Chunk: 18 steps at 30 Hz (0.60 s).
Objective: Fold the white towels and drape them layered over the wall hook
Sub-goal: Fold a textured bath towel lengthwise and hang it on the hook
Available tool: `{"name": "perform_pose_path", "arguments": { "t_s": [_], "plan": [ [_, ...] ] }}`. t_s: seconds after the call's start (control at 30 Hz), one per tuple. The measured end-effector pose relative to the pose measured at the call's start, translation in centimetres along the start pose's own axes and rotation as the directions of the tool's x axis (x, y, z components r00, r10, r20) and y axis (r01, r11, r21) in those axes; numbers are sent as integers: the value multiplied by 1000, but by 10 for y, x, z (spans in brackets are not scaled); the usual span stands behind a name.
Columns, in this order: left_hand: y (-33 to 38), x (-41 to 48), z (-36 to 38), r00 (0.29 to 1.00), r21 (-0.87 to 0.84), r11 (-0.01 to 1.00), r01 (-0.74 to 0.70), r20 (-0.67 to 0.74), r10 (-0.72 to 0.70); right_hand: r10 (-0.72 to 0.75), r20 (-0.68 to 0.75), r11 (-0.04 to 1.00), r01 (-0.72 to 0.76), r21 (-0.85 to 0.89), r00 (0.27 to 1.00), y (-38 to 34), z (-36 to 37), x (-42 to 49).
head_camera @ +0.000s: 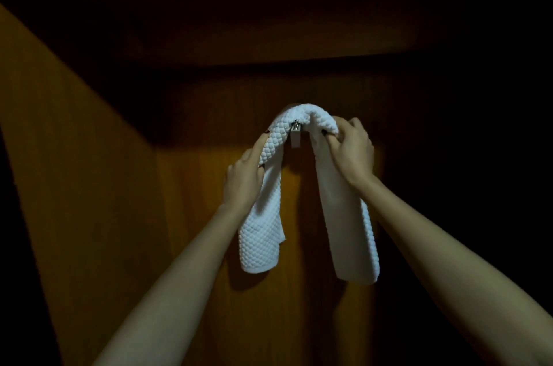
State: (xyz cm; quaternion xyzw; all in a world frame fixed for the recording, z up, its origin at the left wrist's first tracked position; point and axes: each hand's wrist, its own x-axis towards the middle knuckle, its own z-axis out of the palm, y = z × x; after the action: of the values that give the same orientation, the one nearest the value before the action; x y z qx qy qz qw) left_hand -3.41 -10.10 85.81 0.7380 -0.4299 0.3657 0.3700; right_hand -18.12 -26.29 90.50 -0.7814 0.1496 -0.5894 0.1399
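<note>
Head view, one entry: towel [260,234], white, waffle-textured, draped over hook [295,126], its middle humped above the metal peg and two tails hanging either side, ends near level. Right tail looks smoother; whether that is a second layer or the reverse face cannot be told. Left hand [244,177]: fingers curled round the left tail just below the hump, gripping it, likely to hold that side from sliding. Right hand [350,153]: fingers curled into the right shoulder of the fold beside the hook, pinching cloth, seemingly to seat and even the drape. Both arms bare, reaching up and forward. Backing: wood panel [185,216], orange-brown grain, lit only low and centre. Side panel at left angles in. Dark band like a shelf or ledge overhead. Room dim, upper part and right edge lost in shadow
</note>
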Motion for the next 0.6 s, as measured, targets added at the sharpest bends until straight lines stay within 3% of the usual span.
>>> {"name": "perform_pose_path", "arguments": {
  "t_s": [0.2,0.3,0.4,0.6],
  "plan": [
    [5,-31,26,987,-143,983,114,131,-95,69,133,998,-69,-6,989,9,13,-35],
    [2,-46,38,966,-177,965,194,206,-157,77,238,986,-110,126,968,15,16,-55],
    [4,-59,50,959,-149,965,216,216,-181,96,322,969,-163,188,942,24,20,-82],
    [21,-71,47,947,-308,910,278,249,-205,141,388,960,-221,170,911,32,20,-107]
  ]
}}
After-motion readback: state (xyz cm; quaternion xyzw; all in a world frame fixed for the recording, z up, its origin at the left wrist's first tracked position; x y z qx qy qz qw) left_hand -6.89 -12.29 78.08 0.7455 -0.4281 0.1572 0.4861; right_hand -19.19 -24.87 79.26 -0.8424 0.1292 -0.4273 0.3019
